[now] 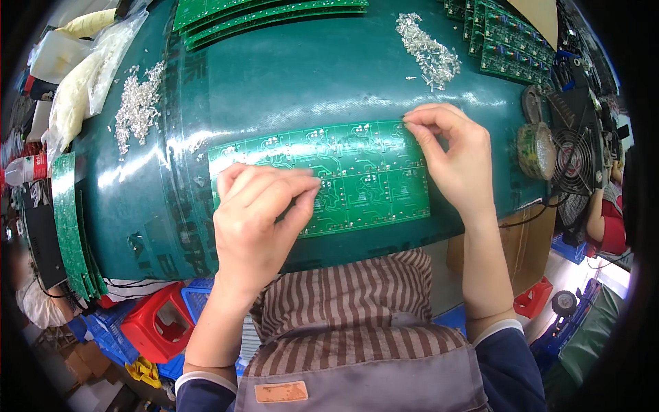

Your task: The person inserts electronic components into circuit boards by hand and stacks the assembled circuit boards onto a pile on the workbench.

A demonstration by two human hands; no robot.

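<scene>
A green circuit board panel, printed with repeated sections, lies flat on the green table mat in front of me. My left hand is over its left half, with thumb and forefinger pinched together. Slight blur covers those fingertips, and whatever they hold is too small to make out. At the panel's far right corner, my right hand has thumb and forefinger brought together in a pinch. I cannot tell whether a tiny part or the board's edge is between them. Small pale component leads or parts dot the panel.
Loose clear small components form a pile at left and another pile at far right. Stacked green boards lie at the back, populated boards at back right. A tape roll sits by a black fan.
</scene>
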